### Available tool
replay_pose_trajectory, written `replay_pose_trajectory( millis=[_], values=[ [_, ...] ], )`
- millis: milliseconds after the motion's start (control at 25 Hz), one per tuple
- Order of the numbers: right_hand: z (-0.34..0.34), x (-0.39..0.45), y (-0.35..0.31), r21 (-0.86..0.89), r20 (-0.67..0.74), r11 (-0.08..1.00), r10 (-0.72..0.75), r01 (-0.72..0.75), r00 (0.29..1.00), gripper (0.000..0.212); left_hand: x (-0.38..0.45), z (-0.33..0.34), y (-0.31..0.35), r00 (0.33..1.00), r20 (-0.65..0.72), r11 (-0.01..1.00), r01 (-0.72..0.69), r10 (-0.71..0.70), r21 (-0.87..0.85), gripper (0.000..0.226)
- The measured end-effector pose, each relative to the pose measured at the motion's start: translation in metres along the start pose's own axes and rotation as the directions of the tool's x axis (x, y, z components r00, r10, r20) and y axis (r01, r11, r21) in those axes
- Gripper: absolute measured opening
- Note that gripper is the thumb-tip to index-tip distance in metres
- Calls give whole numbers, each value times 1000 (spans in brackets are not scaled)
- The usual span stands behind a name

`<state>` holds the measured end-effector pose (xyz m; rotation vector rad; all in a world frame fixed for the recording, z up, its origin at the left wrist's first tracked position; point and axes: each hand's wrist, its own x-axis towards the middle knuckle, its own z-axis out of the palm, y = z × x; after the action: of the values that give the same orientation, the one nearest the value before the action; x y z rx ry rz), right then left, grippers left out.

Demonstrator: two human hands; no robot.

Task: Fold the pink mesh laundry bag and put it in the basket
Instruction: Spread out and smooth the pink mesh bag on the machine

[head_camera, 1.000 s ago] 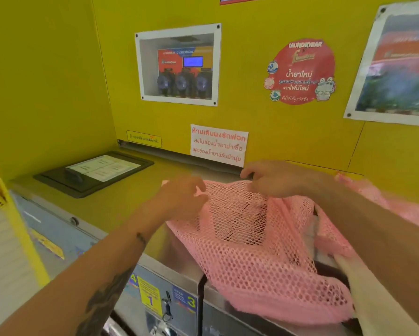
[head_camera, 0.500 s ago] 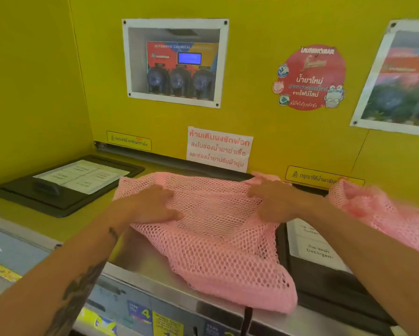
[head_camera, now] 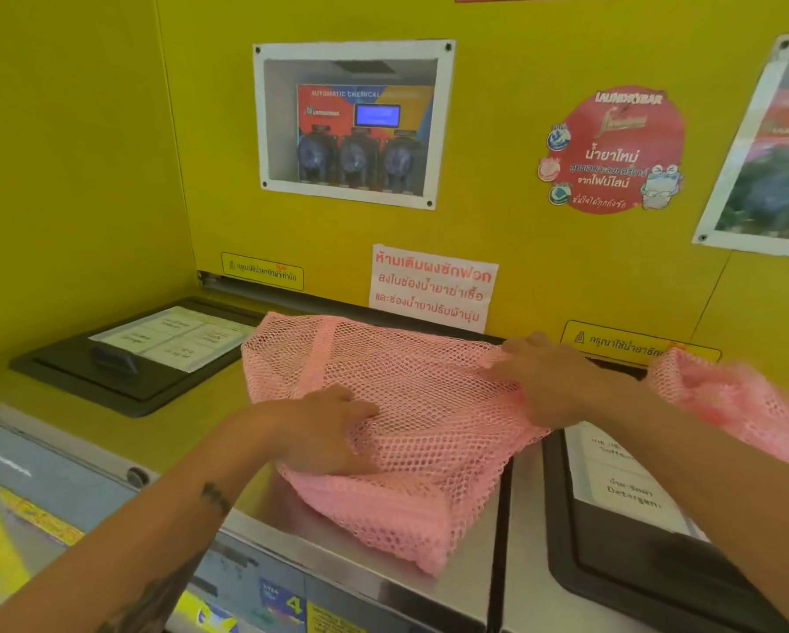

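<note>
The pink mesh laundry bag (head_camera: 411,404) lies spread on top of the washing machines, its far edge against the yellow wall. My left hand (head_camera: 324,431) grips a bunch of mesh at the bag's near left side. My right hand (head_camera: 548,386) rests on the bag's right edge and pinches the mesh there. More pink mesh (head_camera: 739,399) lies blurred behind my right forearm at the far right. No basket is in view.
A black detergent lid (head_camera: 109,372) with a white label sits at the left on the machine top. A second black lid (head_camera: 648,555) sits at the right. The yellow wall behind carries a dispenser window (head_camera: 351,125) and paper notices.
The bag was pulled from a hanging heap onto the machine top and spread flatter. My left hand has slid towards the bag's middle and gathered mesh. The camera moved closer.
</note>
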<state>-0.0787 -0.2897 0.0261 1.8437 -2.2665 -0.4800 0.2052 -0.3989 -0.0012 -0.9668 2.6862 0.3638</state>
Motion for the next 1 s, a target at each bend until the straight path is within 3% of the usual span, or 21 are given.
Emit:
replay_pose_trajectory(
  millis=[120, 240, 280, 320, 400, 440, 480, 560, 600, 680, 760, 840, 920, 1000],
  values=[
    [5, -7, 12, 6, 128, 998, 54, -55, 990, 20, 3, -7, -19, 985, -148, 993, 79, -91, -83, 74],
    [-9, -25, 32, 49, 196, 989, 125, -137, 973, 28, 3, -21, -26, 852, -502, 940, 279, -147, 198, 67],
    [-14, -33, 36, 107, 237, 987, 95, -123, 967, 28, 1, -25, -24, 794, -597, 945, 272, -113, 183, 60],
    [-18, -41, 38, 179, 271, 978, 56, -107, 961, 27, -2, -28, -21, 722, -689, 969, 211, -65, 129, 52],
    [-29, -51, 33, 328, 203, 944, -22, -47, 979, 21, -9, -28, -7, 596, -802, 997, -77, 23, -28, 38],
    [-34, -52, 29, 362, 123, 932, -30, -17, 992, 24, -12, -26, 5, 621, -783, 974, -200, 45, -103, 40],
    [-36, -51, 24, 379, 66, 925, -18, -8, 998, 35, -14, -20, 18, 709, -701, 957, -247, 72, -152, 49],
    [-33, -48, 14, 342, 115, 939, 8, -47, 993, 64, -11, -3, 39, 907, -409, 984, -152, 101, -94, 73],
    [-28, -48, 8, 302, 196, 950, 19, -78, 981, 72, -8, 5, 42, 948, -306, 995, -102, 92, -17, 79],
    [-15, -51, 3, 231, 272, 966, 48, -113, 961, 66, -6, 13, 35, 963, -267, 999, -26, 37, 43, 79],
    [-13, -57, 6, 206, 156, 973, 77, -109, 985, 45, -9, 10, 22, 945, -326, 998, 9, 10, 59, 58],
    [-24, -67, 8, 269, 35, 960, 69, -76, 997, 31, -15, 2, 11, 914, -402, 987, 18, 49, 160, 23],
    [-39, -81, 7, 433, 87, 900, -99, 52, 991, 17, -24, -6, 0, 911, -410, 977, 42, 49, 209, 12],
    [-54, -102, -1, 654, 308, 752, -367, 86, 878, 16, -42, -19, -7, 961, -271, 977, 112, -59, 182, 17]
  ],
)
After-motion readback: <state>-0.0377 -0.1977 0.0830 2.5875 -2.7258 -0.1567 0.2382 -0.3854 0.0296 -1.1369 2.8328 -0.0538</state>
